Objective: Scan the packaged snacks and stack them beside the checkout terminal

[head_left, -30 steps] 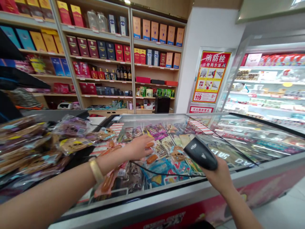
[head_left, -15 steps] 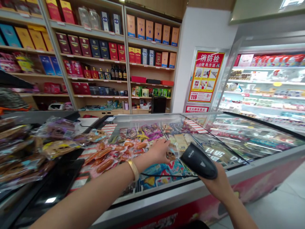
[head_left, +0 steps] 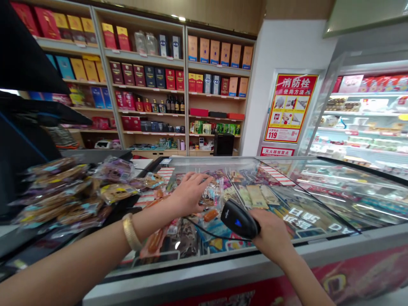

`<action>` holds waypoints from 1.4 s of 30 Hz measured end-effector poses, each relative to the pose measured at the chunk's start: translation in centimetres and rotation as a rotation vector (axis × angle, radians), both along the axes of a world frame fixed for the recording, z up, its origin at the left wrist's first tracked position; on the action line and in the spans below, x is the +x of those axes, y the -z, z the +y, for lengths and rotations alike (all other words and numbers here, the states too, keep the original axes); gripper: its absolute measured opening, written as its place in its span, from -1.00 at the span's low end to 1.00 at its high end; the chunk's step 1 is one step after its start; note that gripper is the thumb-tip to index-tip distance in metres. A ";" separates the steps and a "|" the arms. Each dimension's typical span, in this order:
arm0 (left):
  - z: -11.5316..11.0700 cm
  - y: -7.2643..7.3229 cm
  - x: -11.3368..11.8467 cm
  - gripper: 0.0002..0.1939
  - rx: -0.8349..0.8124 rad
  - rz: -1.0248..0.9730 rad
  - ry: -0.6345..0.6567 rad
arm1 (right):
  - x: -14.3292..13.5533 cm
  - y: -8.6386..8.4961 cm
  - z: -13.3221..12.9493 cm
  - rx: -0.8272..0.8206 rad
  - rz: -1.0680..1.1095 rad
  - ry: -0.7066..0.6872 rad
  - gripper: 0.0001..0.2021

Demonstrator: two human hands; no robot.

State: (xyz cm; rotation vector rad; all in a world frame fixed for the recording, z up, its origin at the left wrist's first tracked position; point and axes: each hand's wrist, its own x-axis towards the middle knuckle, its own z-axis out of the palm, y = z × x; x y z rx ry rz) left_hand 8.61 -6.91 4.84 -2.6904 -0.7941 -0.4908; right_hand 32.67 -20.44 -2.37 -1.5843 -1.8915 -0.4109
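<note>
My left hand [head_left: 191, 192], below a gold bracelet on the wrist, is closed on a clear plastic food packet [head_left: 212, 192] above the glass freezer top. In my right hand [head_left: 270, 231] is a black barcode scanner [head_left: 239, 219], its head pointing left toward the packet. The scanner's black cable [head_left: 204, 231] runs leftward over the glass. Wrapped sausages [head_left: 210, 215] show near and under my left hand and forearm. A pile of wrapped snack packets [head_left: 60, 191] lies to the left.
A dark monitor [head_left: 32, 51] stands at the far left. The freezer's front rim [head_left: 223, 259] crosses in front of me. Behind are shelves [head_left: 143, 83] of boxes and bottles, a red poster [head_left: 290, 108] and a lit refrigerated display [head_left: 360, 114].
The view has turned left, bringing the monitor in. My left hand has moved left with the packet, and the scanner has shifted left too.
</note>
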 end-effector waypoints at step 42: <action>3.4 6.8 -14.2 -0.60 -0.426 -0.220 -0.400 | -13.5 -0.3 14.6 0.223 0.050 -0.253 -0.81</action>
